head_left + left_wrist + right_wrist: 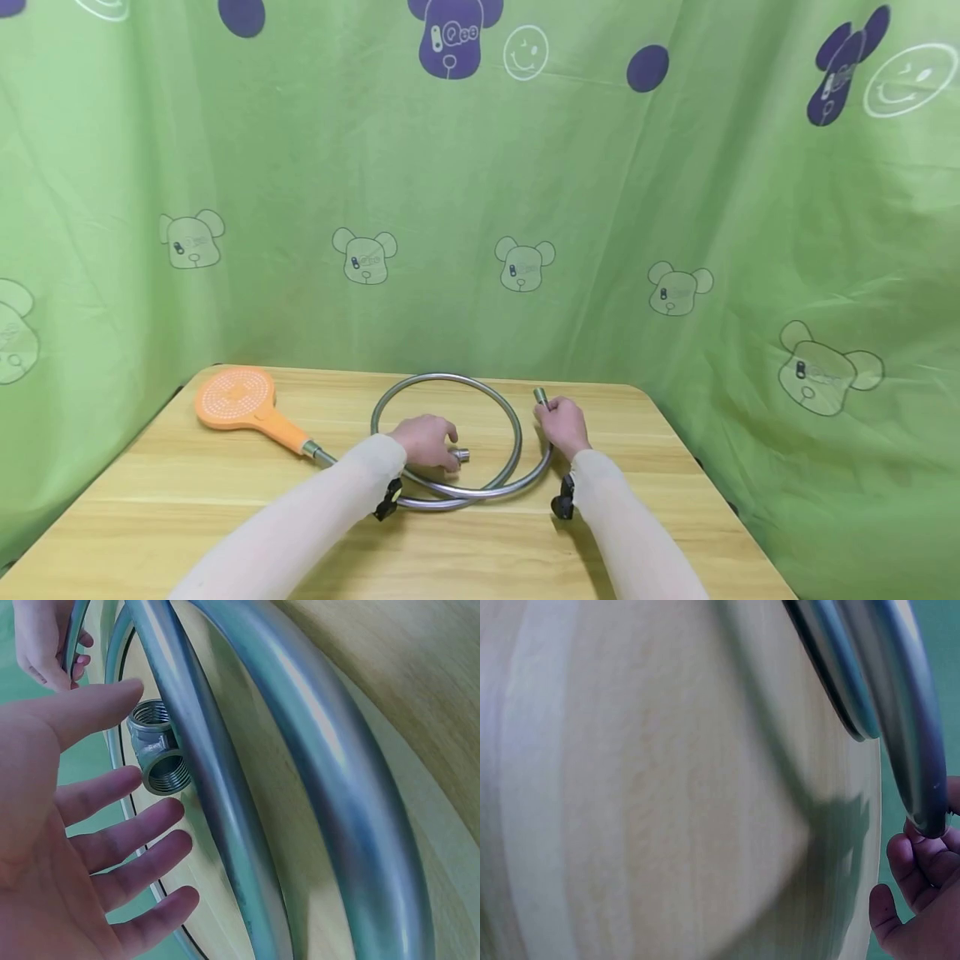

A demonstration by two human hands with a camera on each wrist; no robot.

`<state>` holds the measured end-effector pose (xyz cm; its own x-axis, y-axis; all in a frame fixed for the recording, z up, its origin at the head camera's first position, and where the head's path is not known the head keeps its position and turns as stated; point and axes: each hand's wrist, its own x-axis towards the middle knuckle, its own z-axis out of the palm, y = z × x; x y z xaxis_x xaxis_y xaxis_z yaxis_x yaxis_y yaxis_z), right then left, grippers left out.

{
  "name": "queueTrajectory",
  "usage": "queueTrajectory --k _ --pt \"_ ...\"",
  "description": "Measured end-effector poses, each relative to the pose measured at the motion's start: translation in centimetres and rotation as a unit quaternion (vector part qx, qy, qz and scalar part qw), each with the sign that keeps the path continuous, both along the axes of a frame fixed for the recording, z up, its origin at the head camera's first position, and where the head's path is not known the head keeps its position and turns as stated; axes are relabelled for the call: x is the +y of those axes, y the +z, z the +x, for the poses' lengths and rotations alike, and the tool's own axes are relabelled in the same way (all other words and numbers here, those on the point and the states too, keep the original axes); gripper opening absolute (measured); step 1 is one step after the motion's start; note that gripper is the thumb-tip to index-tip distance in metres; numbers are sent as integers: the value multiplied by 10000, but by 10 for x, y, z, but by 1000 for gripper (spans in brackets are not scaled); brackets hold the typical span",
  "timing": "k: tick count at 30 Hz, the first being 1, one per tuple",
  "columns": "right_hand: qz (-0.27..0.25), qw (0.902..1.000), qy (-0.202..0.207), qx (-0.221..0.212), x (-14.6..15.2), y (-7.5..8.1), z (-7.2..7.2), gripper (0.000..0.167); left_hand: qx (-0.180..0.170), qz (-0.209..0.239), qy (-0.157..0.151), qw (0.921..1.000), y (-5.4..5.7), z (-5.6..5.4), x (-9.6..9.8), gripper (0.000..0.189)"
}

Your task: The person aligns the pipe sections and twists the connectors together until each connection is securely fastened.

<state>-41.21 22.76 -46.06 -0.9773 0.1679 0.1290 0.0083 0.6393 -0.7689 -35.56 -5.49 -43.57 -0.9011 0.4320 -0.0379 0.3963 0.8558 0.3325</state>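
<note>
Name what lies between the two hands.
In the head view, a metal fitting and the right side of the hose loop lie between the left hand and the right hand.

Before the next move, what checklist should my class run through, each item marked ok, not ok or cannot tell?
1. Right hand grips the hose near its free end: ok.
2. Left hand grips the metal fitting: not ok, its fingers are open.
3. Shower head joined to the hose: ok.
4. Hose free of crossings: not ok, it loops over itself.
5. Inside of the free end clean: cannot tell.
</note>
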Motion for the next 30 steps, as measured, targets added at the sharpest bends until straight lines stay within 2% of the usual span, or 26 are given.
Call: queueTrajectory --k 4,8,16,30 --pt "-87 10000 17 -40 -2 0 -1 21 -55 -73 -5 10000 0 2 0 58" --pt "-108 9999 51 -30 -2 -1 -3 20 -164 114 10 9998 -2 -1 -1 61" --pt "75 9999 13 78 -1 -4 -5 21 -764 1124 53 9907 -11 -10 -5 59" --pt "54 9999 21 110 0 -4 -5 19 -842 1593 211 9834 -19 -7 -1 37"
